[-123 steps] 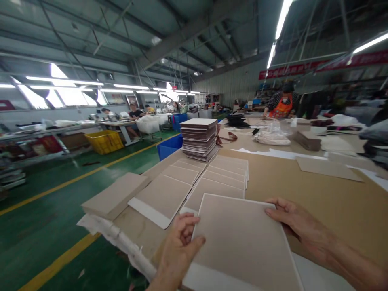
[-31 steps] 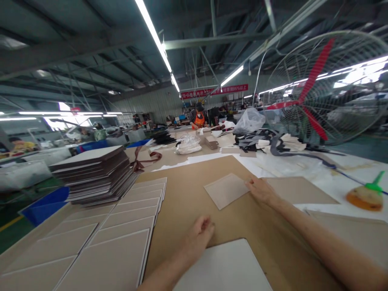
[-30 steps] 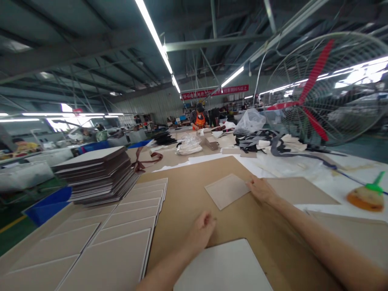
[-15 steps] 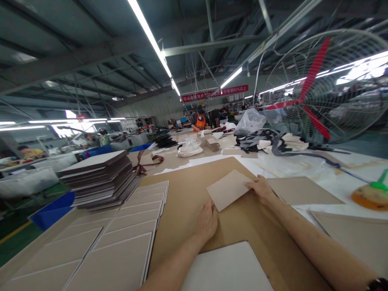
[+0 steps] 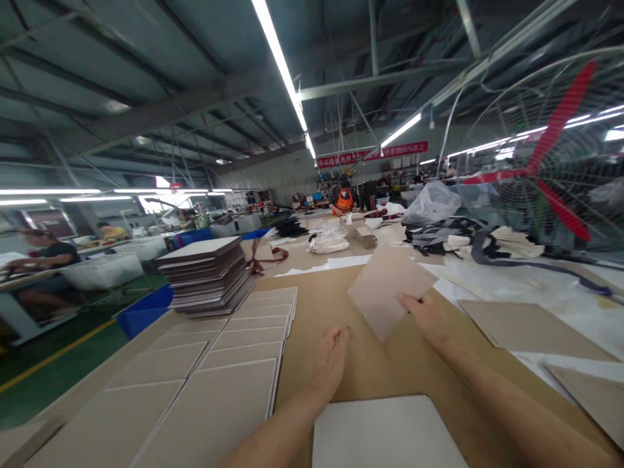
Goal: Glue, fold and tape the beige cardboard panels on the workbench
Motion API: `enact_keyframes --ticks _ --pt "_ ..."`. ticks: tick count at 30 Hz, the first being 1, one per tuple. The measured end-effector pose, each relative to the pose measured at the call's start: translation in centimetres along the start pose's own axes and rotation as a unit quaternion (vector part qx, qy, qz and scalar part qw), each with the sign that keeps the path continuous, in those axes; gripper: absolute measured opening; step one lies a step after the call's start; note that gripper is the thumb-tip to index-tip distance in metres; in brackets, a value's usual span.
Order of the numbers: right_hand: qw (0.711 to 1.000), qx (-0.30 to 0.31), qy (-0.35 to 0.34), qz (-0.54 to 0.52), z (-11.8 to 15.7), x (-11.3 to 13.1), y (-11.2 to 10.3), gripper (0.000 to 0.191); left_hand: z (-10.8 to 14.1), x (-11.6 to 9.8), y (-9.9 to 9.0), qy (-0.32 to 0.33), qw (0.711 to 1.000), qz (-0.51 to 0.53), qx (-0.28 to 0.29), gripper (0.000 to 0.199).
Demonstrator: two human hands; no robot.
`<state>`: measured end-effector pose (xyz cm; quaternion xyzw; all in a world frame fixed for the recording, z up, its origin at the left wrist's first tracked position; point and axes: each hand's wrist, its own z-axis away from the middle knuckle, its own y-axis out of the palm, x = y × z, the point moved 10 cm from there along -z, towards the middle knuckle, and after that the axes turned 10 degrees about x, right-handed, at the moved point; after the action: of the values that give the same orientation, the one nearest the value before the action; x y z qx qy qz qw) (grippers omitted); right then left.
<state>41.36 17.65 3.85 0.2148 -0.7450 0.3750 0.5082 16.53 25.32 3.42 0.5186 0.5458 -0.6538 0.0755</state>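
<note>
A clear plastic bag (image 5: 433,201) sat just behind a heap of dark fabric strips (image 5: 429,237). A red-bladed fan (image 5: 533,170) stood right of the bag, a person in an orange apron (image 5: 344,200) farther back to its left. Above and beyond the bag hung a red banner (image 5: 373,155).

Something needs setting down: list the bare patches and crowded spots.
Bare: brown board between the overlapping panels and left hand, and between left hand and right hand, beyond the pale panel. Crowded: left, under those panels and the tall stack; far right, under dark scraps.
</note>
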Motion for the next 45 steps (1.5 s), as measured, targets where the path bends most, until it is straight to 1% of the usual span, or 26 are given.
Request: enact_keyframes --ticks 1,2,3,5,6,7,8,10,13,16,19,22,23,25,26,27,28,29,31,32,34,37,40,42,44,45 --pt "1.000 0.002 -0.023 0.017 1.1 1.4 -0.5 0.031 1.0 -0.5 -1.4 0.006 1.000 0.025 -0.016 0.041" --pt "0.997 0.008 -0.072 0.040 2.4 3.2 -0.8 0.032 2.1 -1.1 -2.7 0.013 0.997 0.063 -0.035 0.042" --pt "0.980 0.014 -0.172 0.099 4.1 5.8 -0.6 0.033 3.2 -1.7 -3.8 0.023 0.992 0.113 -0.057 0.042" --pt "0.916 0.017 -0.351 0.196 8.3 9.4 0.3 0.039 5.4 -2.7 -5.4 0.043 0.966 0.234 -0.098 0.036" --pt "0.878 0.013 -0.414 0.238 10.4 10.3 0.9 0.044 6.3 -3.0 -5.8 0.050 0.949 0.290 -0.114 0.032" --pt "0.847 0.008 -0.456 0.273 12.1 10.8 1.5 0.050 7.1 -3.3 -5.9 0.051 0.934 0.332 -0.124 0.028" --pt "0.823 0.008 -0.480 0.306 13.4 10.9 2.2 0.057 7.8 -3.5 -5.8 0.050 0.921 0.365 -0.127 0.024" --pt "0.786 0.020 -0.501 0.361 15.2 10.9 3.4 0.069 8.8 -3.5 -5.4 0.044 0.904 0.406 -0.129 0.024" --pt "0.752 0.048 -0.509 0.417 17.0 11.0 4.7 0.075 10.0 -2.6 -5.3 0.026 0.894 0.420 -0.153 0.028" --pt "0.727 0.063 -0.516 0.448 18.3 11.5 5.3 0.073 10.5 -1.1 -5.4 0.003 0.886 0.431 -0.169 0.032" --pt "0.703 0.069 -0.537 0.462 19.8 12.2 6.0 0.065 10.4 -0.2 -5.0 -0.010 0.889 0.434 -0.147 0.036" --pt "0.692 0.075 -0.543 0.469 21.1 13.1 6.6 0.054 10.4 0.3 -5.0 -0.028 0.894 0.428 -0.130 0.034" --pt "0.694 0.094 -0.537 0.470 21.3 13.3 6.8 0.052 10.5 0.5 -5.2 -0.034 0.892 0.432 -0.127 0.033" --pt "0.705 0.156 -0.515 0.462 21.6 13.4 6.9 0.051 10.6 1.0 -6.0 -0.042 0.887 0.444 -0.117 0.030" --pt "0.717 0.187 -0.500 0.449 21.6 13.3 6.6 0.051 10.7 1.3 -6.4 -0.046 0.887 0.448 -0.106 0.030" --pt "0.736 0.207 -0.481 0.429 21.4 13.2 5.8 0.052 10.8 1.7 -6.8 -0.047 0.888 0.448 -0.092 0.029" --pt "0.763 0.209 -0.460 0.403 21.1 13.2 4.7 0.053 10.9 2.1 -7.2 -0.050 0.890 0.446 -0.076 0.030" --pt "0.798 0.193 -0.432 0.373 20.4 13.1 3.2 0.052 11.1 2.5 -7.4 -0.056 0.892 0.444 -0.057 0.030" --pt "0.877 0.131 -0.349 0.304 18.5 12.2 -0.3 0.049 11.7 3.4 -7.5 -0.071 0.892 0.445 -0.027 0.031" --pt "0.908 0.106 -0.301 0.272 17.6 11.4 -1.7 0.046 12.0 3.7 -7.4 -0.080 0.890 0.448 -0.015 0.032" --pt "0.946 0.094 -0.216 0.221 16.3 9.6 -2.9 0.044 12.8 4.0 -6.8 -0.098 0.886 0.453 0.003 0.032" --pt "0.967 0.096 -0.146 0.184 15.7 8.0 -2.8 0.043 13.5 3.8 -5.8 -0.113 0.889 0.443 0.021 0.032" --pt "0.980 0.050 -0.108 0.160 16.2 7.1 -3.4 0.042 13.7 3.9 -5.1 -0.116 0.901 0.417 0.024 0.033" --pt "0.987 0.038 -0.070 0.136 16.9 5.8 -3.6 0.042 13.8 4.6 -4.9 -0.127 0.914 0.386 0.006 0.033" --pt "0.993 0.042 -0.019 0.108 17.9 3.7 -3.6 0.046 14.3 5.8 -4.9 -0.146 0.925 0.351 -0.024 0.034" --pt "0.994 0.047 0.006 0.094 18.5 2.5 -3.5 0.049 14.5 6.4 -4.7 -0.153 0.929 0.337 -0.029 0.039"
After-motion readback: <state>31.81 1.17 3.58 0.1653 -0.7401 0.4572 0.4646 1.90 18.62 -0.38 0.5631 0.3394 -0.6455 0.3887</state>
